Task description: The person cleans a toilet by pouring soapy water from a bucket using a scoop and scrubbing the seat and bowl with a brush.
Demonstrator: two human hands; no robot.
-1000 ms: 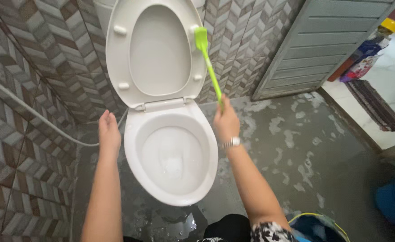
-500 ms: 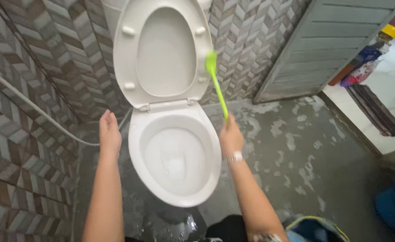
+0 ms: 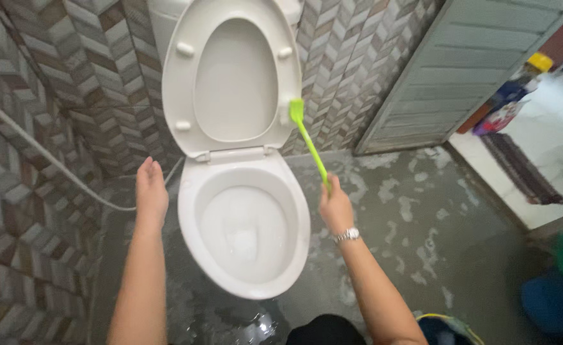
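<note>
Slim lime-green plastic brush [image 3: 308, 138] in my right hand [image 3: 336, 206], tilted, head touching the raised white toilet seat's [image 3: 233, 80] lower right edge

Single head camera, looking steeply down, close over toilet [image 3: 243, 217].

One toilet [image 3: 243, 223], white, bowl open, and one seat [image 3: 233, 76] tipped up against the wall with four little bumpers showing on its underside. One green brush [image 3: 308, 137], its head at the seat's edge. Two hands out front: one left hand [image 3: 151, 188] held flat, one right hand [image 3: 335, 206] wrapped on the brush handle, with one wristwatch [image 3: 347, 236]. One white hose [image 3: 45, 153] along the tiles. One louvred door [image 3: 460, 64]. One yellow-capped bottle [image 3: 514, 89] beyond it, one dark mat [image 3: 521, 167].
</note>
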